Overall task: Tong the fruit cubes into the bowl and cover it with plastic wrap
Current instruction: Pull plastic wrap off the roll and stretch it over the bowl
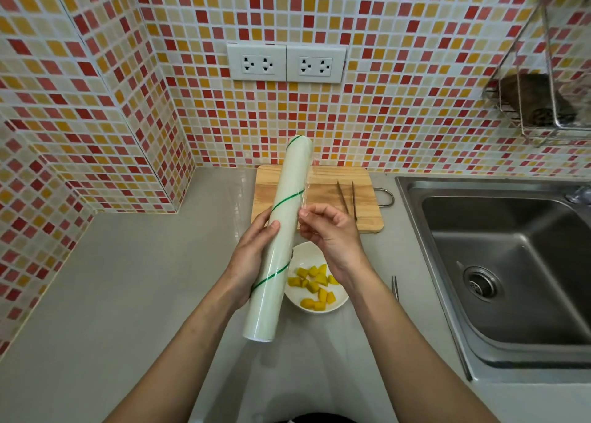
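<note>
Fruit cubes (315, 286) already lay in the white bowl (303, 253); the wrapping step was under way. Left hand (252, 256) gripped the plastic wrap roll (281, 231) above the bowl. Right hand (329, 227) pinched the film's loose edge (307, 192). Next, likely: draw out a sheet.

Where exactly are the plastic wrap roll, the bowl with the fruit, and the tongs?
plastic wrap roll (289, 205): head view, middle of the white tube
bowl (307, 253): head view, bare white inside near the far rim
tongs (347, 195): head view, between the two arms, on the cutting board
</note>
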